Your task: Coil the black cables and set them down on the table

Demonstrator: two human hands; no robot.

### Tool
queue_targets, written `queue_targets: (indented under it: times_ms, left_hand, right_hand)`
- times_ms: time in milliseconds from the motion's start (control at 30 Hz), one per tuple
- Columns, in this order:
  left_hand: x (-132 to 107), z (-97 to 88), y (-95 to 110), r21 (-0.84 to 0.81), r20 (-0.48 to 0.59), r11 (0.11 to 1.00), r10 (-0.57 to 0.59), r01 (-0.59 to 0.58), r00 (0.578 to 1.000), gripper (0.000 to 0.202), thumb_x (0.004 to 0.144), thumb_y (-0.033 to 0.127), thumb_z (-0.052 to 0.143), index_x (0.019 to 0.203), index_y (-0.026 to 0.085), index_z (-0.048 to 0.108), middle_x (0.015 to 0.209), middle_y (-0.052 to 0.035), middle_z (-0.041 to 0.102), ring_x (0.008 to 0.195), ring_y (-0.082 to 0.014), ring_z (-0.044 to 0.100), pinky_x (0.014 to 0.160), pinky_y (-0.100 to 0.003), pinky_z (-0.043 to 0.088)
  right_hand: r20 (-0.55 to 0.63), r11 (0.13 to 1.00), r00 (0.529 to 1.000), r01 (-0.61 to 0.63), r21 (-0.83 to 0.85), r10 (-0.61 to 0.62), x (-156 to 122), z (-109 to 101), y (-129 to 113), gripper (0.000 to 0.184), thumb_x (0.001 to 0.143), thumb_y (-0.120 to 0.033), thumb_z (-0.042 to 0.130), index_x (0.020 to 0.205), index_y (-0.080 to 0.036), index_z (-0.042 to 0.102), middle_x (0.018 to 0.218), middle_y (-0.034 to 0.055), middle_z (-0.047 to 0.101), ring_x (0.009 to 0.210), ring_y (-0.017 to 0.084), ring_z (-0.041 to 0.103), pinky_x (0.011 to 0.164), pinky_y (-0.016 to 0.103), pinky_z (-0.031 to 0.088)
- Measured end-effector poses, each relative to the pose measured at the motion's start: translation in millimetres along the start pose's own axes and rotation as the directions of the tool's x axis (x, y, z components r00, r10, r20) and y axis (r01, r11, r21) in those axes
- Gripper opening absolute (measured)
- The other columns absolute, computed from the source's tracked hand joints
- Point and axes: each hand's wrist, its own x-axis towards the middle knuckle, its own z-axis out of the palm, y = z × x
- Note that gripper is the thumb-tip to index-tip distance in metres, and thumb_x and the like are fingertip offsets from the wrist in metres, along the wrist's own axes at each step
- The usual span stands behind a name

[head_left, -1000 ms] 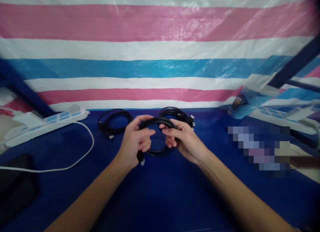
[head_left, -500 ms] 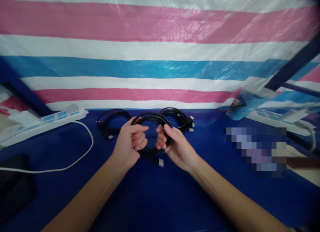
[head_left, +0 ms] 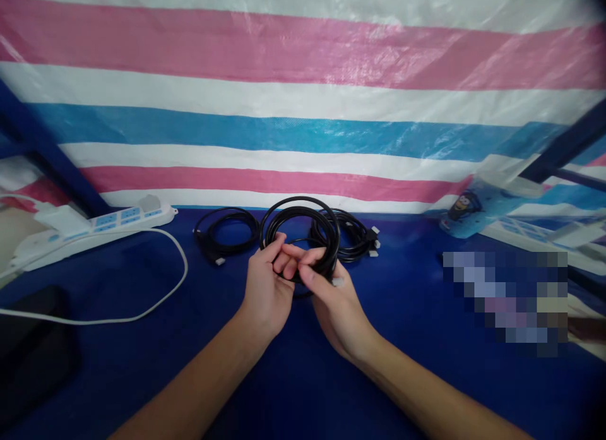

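A coiled black cable [head_left: 302, 211] stands tilted up between my two hands, its loops forming a ring above the table. My left hand [head_left: 271, 282] is closed on the lower left of the coil. On the lower right, my right hand [head_left: 331, 288] grips the same loops, with the thumb across them. A pale metal plug end shows beside the right thumb. Behind the hands, a second coiled black cable [head_left: 231, 241] lies at left with its plug toward me. Another coiled cable [head_left: 357, 244], partly hidden by the held one, lies at right, with several plugs pointing right.
A white power strip [head_left: 127, 220] and a white cord [head_left: 182, 263] lie on the left of the blue table [head_left: 303, 377]; a dark case [head_left: 38, 345] is nearer. A blue cup [head_left: 478, 206] and another power strip [head_left: 525, 238] stand at right. Striped sheeting hangs behind.
My hands have come closer together, and the held coil now faces me as a fuller ring. Its plug end, earlier hanging below between the hands, now shows by my right thumb.
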Motion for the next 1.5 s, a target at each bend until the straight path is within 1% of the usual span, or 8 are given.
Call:
queue_targets:
  times_ms: [200, 300, 400, 667, 900, 1167, 1367, 1500]
  left_hand:
    - [4.0, -7.1, 26.8, 0.300, 0.161, 0.953, -0.102, 0.049, 0.982, 0.008, 0.069, 0.009, 0.064, 0.075, 0.012, 0.060, 0.054, 0.0033, 0.049, 0.050, -0.0058, 0.053, 0.050, -0.015, 0.044]
    - [4.4, -10.9, 30.5, 0.407, 0.219, 0.900, -0.263, 0.157, 0.940, 0.012, 0.066, 0.010, 0.067, 0.075, 0.013, 0.060, 0.046, 0.0073, 0.038, 0.037, -0.0042, 0.039, 0.038, -0.017, 0.037]
    - [2.1, -10.3, 23.8, 0.448, 0.217, 0.864, -0.355, 0.231, 0.909, 0.014, 0.065, 0.011, 0.068, 0.074, 0.015, 0.058, 0.041, 0.0105, 0.028, 0.030, -0.0006, 0.019, 0.030, -0.014, 0.016]
    - [-1.4, -5.5, 13.1, 0.281, 0.163, 0.956, -0.132, 0.082, 0.978, 0.031, 0.079, 0.024, 0.055, 0.062, 0.019, 0.029, 0.041, 0.0113, 0.012, 0.032, -0.0015, 0.009, 0.032, -0.015, 0.017]
    - [4.9, -10.5, 8.4, 0.432, 0.175, 0.894, -0.216, 0.122, 0.960, 0.011, 0.070, 0.017, 0.064, 0.079, 0.015, 0.057, 0.037, 0.0112, 0.029, 0.029, -0.0022, 0.025, 0.037, -0.019, 0.038]
    - [4.6, -10.4, 14.4, 0.352, 0.133, 0.933, -0.124, 0.070, 0.983, 0.014, 0.075, 0.026, 0.060, 0.084, 0.017, 0.054, 0.038, 0.0128, 0.017, 0.030, -0.0015, 0.012, 0.031, -0.014, 0.019]
    - [7.4, -11.4, 8.9, 0.348, 0.131, 0.938, -0.047, -0.002, 0.990, 0.015, 0.082, 0.031, 0.051, 0.092, 0.020, 0.050, 0.038, 0.0130, 0.015, 0.032, -0.0022, 0.012, 0.035, -0.013, 0.026]
    - [7.1, -11.3, 15.7, 0.554, 0.201, 0.833, -0.131, -0.002, 0.971, 0.017, 0.070, 0.020, 0.064, 0.084, 0.017, 0.056, 0.037, 0.0112, 0.030, 0.029, -0.0035, 0.028, 0.031, -0.014, 0.029]
  right_hand:
    - [0.050, 0.992, 0.992, -0.117, 0.048, 0.115, 5.7, -12.9, -29.2, 0.046, 0.081, -0.052, 0.057, 0.059, -0.015, 0.041, 0.047, -0.0016, 0.050, 0.061, 0.009, 0.059, 0.082, 0.026, 0.052]
    - [0.130, 0.962, 0.955, -0.271, 0.013, 0.267, 6.6, -20.2, -37.9, 0.039, 0.078, -0.042, 0.063, 0.060, -0.015, 0.041, 0.033, -0.0089, 0.027, 0.029, 0.004, 0.029, 0.045, 0.021, 0.044]
    - [0.127, 0.937, 0.929, -0.348, -0.026, 0.348, 8.2, -23.8, -39.9, 0.032, 0.078, -0.041, 0.064, 0.072, -0.016, 0.045, 0.036, -0.0117, 0.025, 0.026, 0.001, 0.015, 0.032, 0.017, 0.029]
    - [-0.009, 0.978, 0.978, -0.210, -0.021, 0.210, 11.5, -21.0, -32.8, 0.040, 0.074, -0.038, 0.068, 0.077, -0.017, 0.034, 0.053, -0.0087, 0.043, 0.044, 0.003, 0.046, 0.056, 0.020, 0.049]
    - [-0.018, 0.931, 0.957, -0.287, -0.226, 0.291, 14.2, -32.7, -40.0, 0.032, 0.071, -0.037, 0.071, 0.079, -0.014, 0.050, 0.042, -0.0084, 0.038, 0.033, 0.007, 0.041, 0.048, 0.025, 0.047]
    - [-0.126, 0.971, 0.985, -0.143, -0.191, 0.120, 14.3, -27.1, -30.0, 0.048, 0.067, -0.035, 0.076, 0.105, -0.019, 0.050, 0.082, -0.0017, 0.060, 0.069, 0.008, 0.059, 0.064, 0.020, 0.048]
    - [-0.053, 0.968, 0.966, -0.251, 0.013, 0.251, 5.3, -16.1, -25.6, 0.042, 0.074, -0.040, 0.066, 0.106, -0.019, 0.048, 0.054, -0.0077, 0.045, 0.057, 0.004, 0.054, 0.067, 0.020, 0.049]
    - [0.049, 0.920, 0.919, -0.391, -0.040, 0.392, 4.3, -20.5, -36.3, 0.025, 0.074, -0.030, 0.065, 0.090, -0.018, 0.051, 0.036, -0.0131, 0.020, 0.031, 0.000, 0.020, 0.043, 0.016, 0.036]
